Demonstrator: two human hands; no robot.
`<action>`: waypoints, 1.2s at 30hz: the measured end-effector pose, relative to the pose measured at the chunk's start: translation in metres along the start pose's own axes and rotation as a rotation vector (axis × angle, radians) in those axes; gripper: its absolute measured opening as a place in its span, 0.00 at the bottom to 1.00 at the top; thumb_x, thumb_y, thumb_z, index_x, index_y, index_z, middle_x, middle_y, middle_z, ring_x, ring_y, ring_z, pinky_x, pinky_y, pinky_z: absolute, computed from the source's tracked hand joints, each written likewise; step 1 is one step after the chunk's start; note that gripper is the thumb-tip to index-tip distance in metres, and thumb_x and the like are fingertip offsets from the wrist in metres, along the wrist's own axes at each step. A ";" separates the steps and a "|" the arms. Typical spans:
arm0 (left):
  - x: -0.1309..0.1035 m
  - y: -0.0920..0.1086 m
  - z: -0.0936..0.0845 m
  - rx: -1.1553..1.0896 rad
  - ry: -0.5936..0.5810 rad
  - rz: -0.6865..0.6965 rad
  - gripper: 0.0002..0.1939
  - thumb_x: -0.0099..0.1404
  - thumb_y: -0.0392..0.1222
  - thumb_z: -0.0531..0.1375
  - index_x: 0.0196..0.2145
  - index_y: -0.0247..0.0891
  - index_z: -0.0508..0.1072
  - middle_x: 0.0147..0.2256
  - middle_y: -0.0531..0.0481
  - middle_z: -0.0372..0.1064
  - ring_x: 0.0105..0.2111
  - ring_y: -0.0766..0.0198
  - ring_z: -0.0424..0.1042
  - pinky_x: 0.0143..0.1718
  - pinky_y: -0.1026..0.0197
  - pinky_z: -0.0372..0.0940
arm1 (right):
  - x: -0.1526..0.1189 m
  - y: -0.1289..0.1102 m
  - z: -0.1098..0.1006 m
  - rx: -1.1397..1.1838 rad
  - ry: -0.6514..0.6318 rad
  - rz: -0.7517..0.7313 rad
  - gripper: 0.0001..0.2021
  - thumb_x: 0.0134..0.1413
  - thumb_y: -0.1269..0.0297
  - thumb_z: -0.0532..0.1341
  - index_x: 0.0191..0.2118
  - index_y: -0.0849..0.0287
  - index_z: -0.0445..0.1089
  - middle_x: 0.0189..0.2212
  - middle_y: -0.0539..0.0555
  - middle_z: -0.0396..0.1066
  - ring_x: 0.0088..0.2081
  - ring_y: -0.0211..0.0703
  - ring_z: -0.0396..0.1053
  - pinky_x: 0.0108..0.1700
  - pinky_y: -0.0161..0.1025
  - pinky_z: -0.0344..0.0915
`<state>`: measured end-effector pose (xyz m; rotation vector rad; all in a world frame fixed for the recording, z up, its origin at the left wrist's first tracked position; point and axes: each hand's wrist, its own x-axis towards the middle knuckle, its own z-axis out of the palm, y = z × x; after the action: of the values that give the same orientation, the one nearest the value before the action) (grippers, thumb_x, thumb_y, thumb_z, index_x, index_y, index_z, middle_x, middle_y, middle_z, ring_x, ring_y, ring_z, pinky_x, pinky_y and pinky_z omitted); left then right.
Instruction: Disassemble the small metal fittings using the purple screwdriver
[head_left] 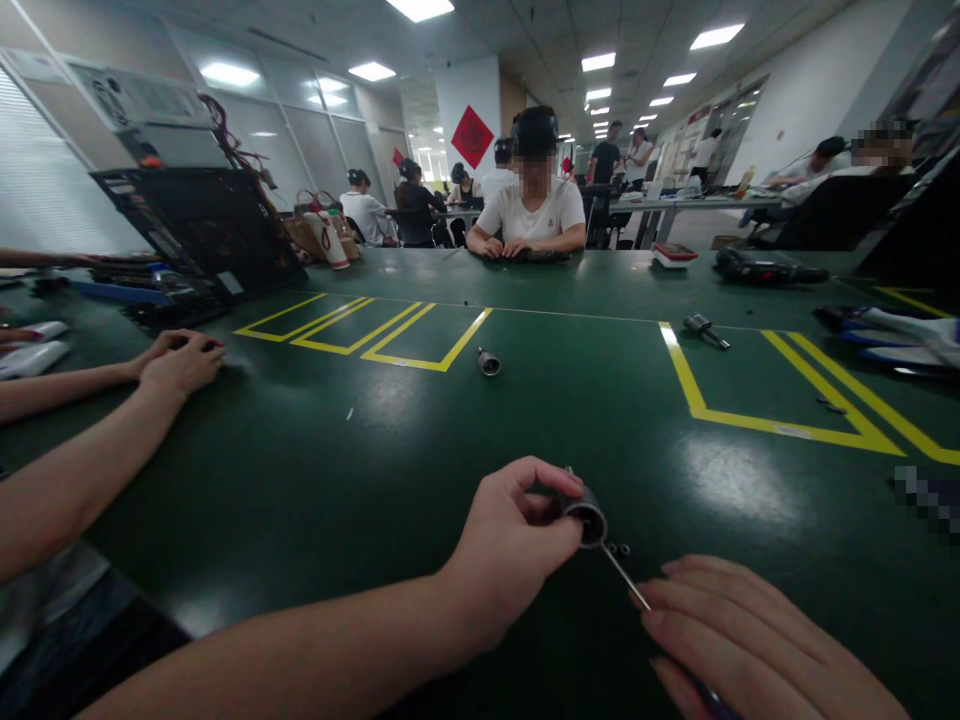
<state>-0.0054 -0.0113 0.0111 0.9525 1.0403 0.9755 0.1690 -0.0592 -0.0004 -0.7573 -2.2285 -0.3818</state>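
Observation:
My left hand (517,550) pinches a small grey metal cup-shaped part (586,520) between thumb and fingers, its round hollow opening turned toward me. In my right hand (742,630) is a screwdriver (624,575), its thin shaft reaching to the rim of the metal part; whether the tip touches inside cannot be made out. The screwdriver's handle is mostly hidden under my fingers. Two tiny dark ring-like pieces (619,550) lie on the green tabletop just beside the metal part.
A similar metal part (488,362) lies mid-table, and another small metal piece (705,330) farther right. Yellow tape (405,362) marks boxes on the table. A black power tool (765,268) rests at the back right. A co-worker's hands (180,360) are at the left; another person sits opposite.

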 end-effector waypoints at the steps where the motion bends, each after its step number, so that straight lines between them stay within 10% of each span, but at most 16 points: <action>1: 0.000 0.000 0.000 0.000 -0.001 0.000 0.09 0.46 0.26 0.61 0.27 0.33 0.69 0.33 0.50 0.72 0.31 0.66 0.73 0.34 0.64 0.67 | 0.002 -0.001 -0.001 -0.003 0.015 0.010 0.07 0.52 0.73 0.57 0.35 0.59 0.70 0.27 0.50 0.79 0.28 0.41 0.77 0.36 0.35 0.75; 36: 0.002 -0.004 -0.001 0.005 -0.015 -0.001 0.10 0.47 0.23 0.62 0.28 0.31 0.69 0.33 0.49 0.74 0.29 0.69 0.74 0.32 0.68 0.67 | 0.002 -0.012 -0.003 0.049 -0.002 0.090 0.09 0.53 0.76 0.54 0.36 0.59 0.70 0.28 0.50 0.79 0.30 0.39 0.77 0.40 0.34 0.73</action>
<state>-0.0055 -0.0102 0.0064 0.9618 1.0314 0.9641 0.1623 -0.0689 0.0030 -0.8293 -2.1888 -0.2818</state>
